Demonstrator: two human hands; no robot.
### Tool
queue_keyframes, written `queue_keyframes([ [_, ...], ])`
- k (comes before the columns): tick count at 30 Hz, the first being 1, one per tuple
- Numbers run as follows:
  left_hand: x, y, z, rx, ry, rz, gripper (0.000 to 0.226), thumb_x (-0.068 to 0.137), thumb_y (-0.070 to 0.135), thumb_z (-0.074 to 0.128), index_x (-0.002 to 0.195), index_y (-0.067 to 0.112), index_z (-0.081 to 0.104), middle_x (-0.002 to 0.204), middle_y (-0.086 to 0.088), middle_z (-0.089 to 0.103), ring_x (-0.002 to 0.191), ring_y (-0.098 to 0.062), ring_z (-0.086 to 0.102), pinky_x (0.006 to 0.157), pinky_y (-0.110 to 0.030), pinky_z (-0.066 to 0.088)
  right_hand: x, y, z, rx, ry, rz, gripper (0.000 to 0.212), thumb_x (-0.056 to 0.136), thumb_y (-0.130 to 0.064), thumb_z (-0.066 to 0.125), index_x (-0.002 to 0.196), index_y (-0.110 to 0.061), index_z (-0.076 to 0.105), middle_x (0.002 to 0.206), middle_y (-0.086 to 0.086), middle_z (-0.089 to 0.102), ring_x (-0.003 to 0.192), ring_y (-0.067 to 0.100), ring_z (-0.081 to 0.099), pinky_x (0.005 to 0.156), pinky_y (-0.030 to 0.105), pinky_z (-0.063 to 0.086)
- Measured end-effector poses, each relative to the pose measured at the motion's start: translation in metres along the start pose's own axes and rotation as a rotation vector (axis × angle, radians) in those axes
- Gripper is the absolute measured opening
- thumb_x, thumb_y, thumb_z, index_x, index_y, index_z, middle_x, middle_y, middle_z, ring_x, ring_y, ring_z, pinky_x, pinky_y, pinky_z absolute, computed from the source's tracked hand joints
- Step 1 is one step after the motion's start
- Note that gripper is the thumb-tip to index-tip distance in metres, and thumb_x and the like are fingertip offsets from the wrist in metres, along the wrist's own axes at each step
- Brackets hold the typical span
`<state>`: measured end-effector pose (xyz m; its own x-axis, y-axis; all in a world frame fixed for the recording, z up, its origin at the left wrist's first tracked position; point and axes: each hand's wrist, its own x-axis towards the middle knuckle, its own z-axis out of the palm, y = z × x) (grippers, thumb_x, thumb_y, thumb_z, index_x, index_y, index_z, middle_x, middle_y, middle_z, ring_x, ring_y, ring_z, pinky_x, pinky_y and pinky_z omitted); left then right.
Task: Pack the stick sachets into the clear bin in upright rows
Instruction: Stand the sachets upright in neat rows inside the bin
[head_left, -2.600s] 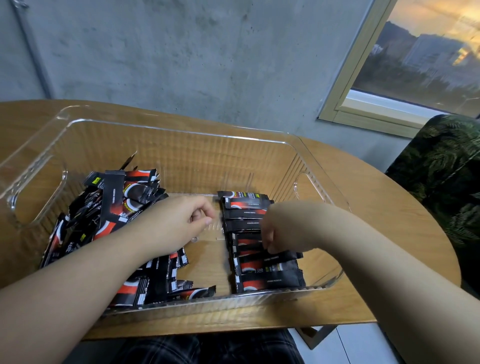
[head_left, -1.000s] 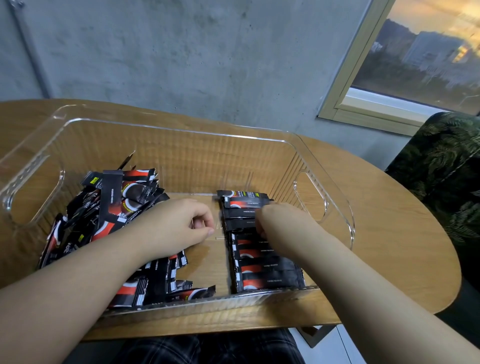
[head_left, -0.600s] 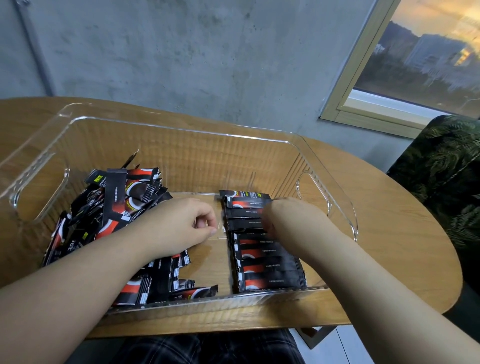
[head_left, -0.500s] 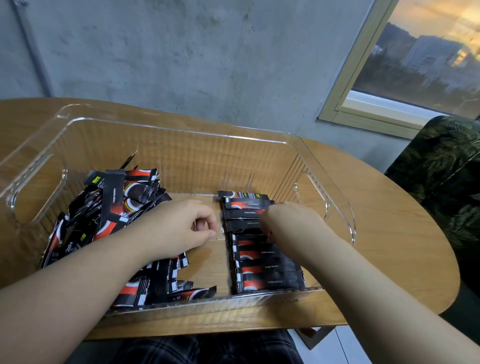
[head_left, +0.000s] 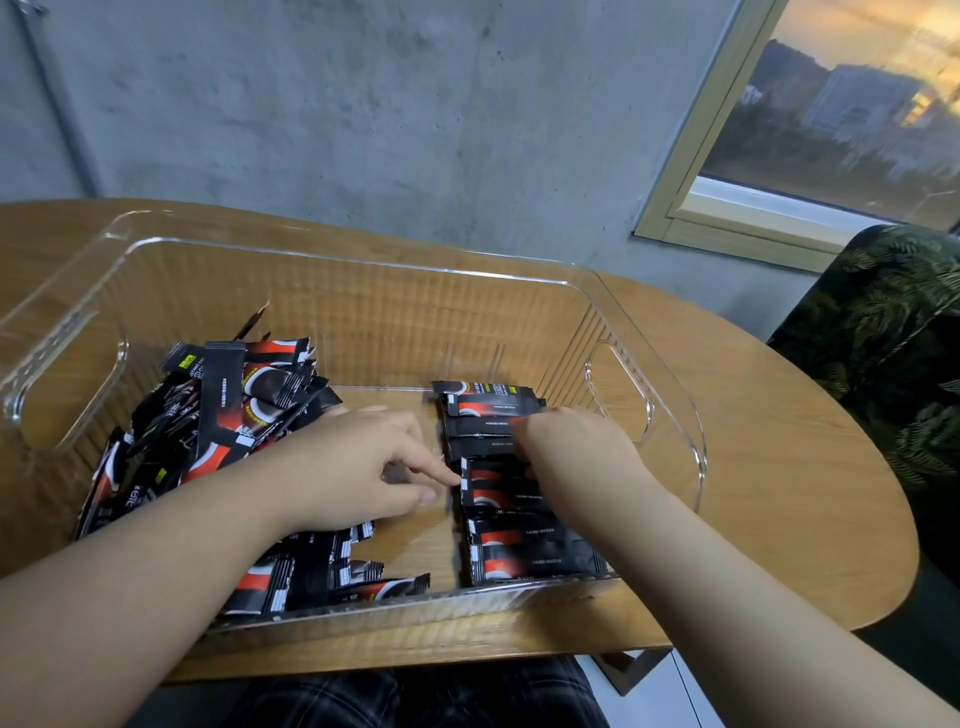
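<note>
The stick sachets lie inside the clear bin (head_left: 670, 395) in two groups. On the right, a row of sachets (head_left: 519, 545) runs from the near wall toward the far wall, each packet with its long axis left to right, overlapping the next. On the left, a loose heap of sachets (head_left: 218, 415) points every way, some tilted up.

The right hand (head_left: 566, 441) rests on the middle of the row, fingers curled down onto the packets; whether it pinches one I cannot tell. The left hand (head_left: 358, 462) has its fingers stretched out, a fingertip touching the row's left edge. Half a second ago that hand was a closed fist just short of the row; the right hand has barely shifted.

The bin sits on a rounded wooden tabletop (head_left: 779, 467) against a grey concrete wall (head_left: 363, 104), with a window (head_left: 841, 104) at the far right and a leaf-patterned chair (head_left: 893, 338) beside it.
</note>
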<state>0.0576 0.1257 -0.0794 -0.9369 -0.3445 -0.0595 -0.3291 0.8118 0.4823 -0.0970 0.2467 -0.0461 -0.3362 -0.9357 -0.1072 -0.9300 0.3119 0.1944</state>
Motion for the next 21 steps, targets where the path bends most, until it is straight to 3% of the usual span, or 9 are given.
queue_keyframes([
  [4, 0.0012, -0.0021, 0.0023, 0.069, -0.029, 0.002, 0.023, 0.090, 0.052, 0.054, 0.109, 0.065, 0.053, 0.099, 0.026, 0.048, 0.093, 0.015, 0.036, 0.093, -0.023, 0.023, -0.0020, 0.0030, 0.0006, 0.028, 0.006, 0.003, 0.018, 0.086, 0.002, 0.054, 0.095, -0.013, 0.058, 0.091, 0.006, 0.057, 0.079, 0.024, 0.047, 0.065, 0.031, 0.039],
  [6, 0.0017, -0.0031, 0.0032, 0.078, -0.041, 0.006, 0.022, 0.090, 0.052, 0.054, 0.107, 0.065, 0.053, 0.100, 0.027, 0.048, 0.093, 0.015, 0.035, 0.094, -0.023, 0.022, -0.0016, 0.0049, 0.0008, 0.077, -0.040, -0.019, 0.012, 0.091, -0.011, 0.058, 0.102, -0.011, 0.063, 0.095, 0.007, 0.062, 0.088, 0.027, 0.057, 0.070, 0.032, 0.045],
  [8, 0.0019, -0.0033, 0.0037, 0.081, -0.049, 0.009, 0.022, 0.090, 0.051, 0.054, 0.107, 0.066, 0.053, 0.099, 0.028, 0.047, 0.092, 0.016, 0.034, 0.092, -0.022, 0.021, -0.0027, 0.0047, 0.0005, 0.101, -0.136, -0.038, 0.021, 0.092, -0.020, 0.058, 0.111, -0.011, 0.064, 0.103, 0.009, 0.064, 0.098, 0.029, 0.059, 0.080, 0.036, 0.050],
  [15, 0.0022, -0.0051, 0.0048, 0.053, -0.034, 0.030, 0.021, 0.089, 0.051, 0.056, 0.100, 0.069, 0.054, 0.093, 0.027, 0.048, 0.093, 0.015, 0.035, 0.092, -0.023, 0.023, -0.0102, 0.0073, 0.0019, 0.120, -0.113, -0.059, 0.028, 0.087, 0.000, 0.051, 0.110, -0.012, 0.062, 0.103, 0.006, 0.065, 0.097, 0.026, 0.059, 0.078, 0.036, 0.051],
  [21, 0.0034, -0.0055, 0.0061, 0.068, -0.032, 0.024, 0.017, 0.089, 0.052, 0.055, 0.099, 0.065, 0.058, 0.094, 0.028, 0.046, 0.092, 0.017, 0.034, 0.091, -0.022, 0.022, -0.0103, 0.0099, 0.0050, 0.127, -0.086, -0.062, 0.025, 0.088, -0.001, 0.053, 0.108, -0.013, 0.063, 0.102, 0.007, 0.064, 0.096, 0.027, 0.060, 0.075, 0.034, 0.049],
])
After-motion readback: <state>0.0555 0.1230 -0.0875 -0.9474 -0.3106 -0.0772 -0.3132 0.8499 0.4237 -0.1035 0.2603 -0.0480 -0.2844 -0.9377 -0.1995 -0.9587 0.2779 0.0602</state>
